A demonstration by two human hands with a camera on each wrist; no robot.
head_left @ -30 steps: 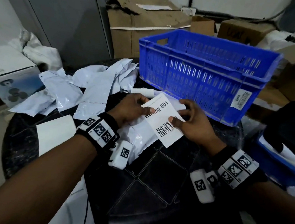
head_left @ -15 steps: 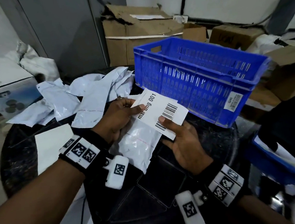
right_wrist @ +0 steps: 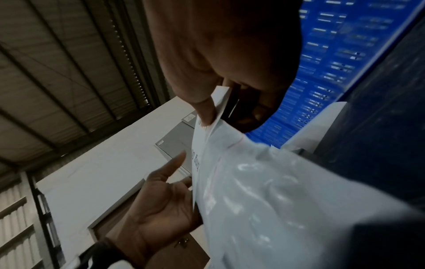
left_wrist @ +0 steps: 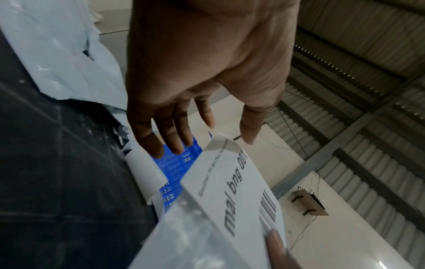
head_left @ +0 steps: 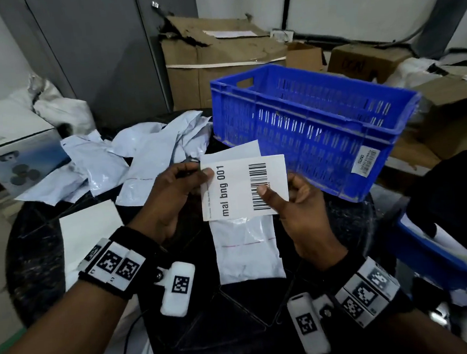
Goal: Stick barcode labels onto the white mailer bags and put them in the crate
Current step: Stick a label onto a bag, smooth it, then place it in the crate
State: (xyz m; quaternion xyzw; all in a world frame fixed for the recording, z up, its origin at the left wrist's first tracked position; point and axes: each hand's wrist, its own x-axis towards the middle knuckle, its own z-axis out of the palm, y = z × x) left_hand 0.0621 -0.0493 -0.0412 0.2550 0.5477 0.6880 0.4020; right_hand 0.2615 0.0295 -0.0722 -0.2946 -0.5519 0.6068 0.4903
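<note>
A white barcode label (head_left: 237, 189) printed "mal bng 001" is held up over the black table (head_left: 35, 250). My right hand (head_left: 279, 198) pinches it, thumb on the barcode and fingers behind. A white mailer bag (head_left: 247, 249) hangs from under the label, its lower end near the table; in the right wrist view the bag (right_wrist: 264, 191) runs up beneath the pinched label (right_wrist: 204, 138). My left hand (head_left: 196, 180) has its thumb at the label's left edge; in the left wrist view the fingers (left_wrist: 177, 138) are straight, beside the label (left_wrist: 236, 191). The blue crate (head_left: 307, 130) stands behind, at the right.
A heap of white mailer bags (head_left: 140, 154) lies at the table's back left. A white sheet (head_left: 90, 229) lies at the left, another (head_left: 233, 151) behind the label. Cardboard boxes (head_left: 216, 54) stand behind the crate, a white box (head_left: 12, 145) at far left, a blue bin (head_left: 430, 250) at right.
The label and bag have turned from a slant to square and risen off the table. My right thumb moved onto the barcode, and my left hand loosened to a thumb touch at the left edge.
</note>
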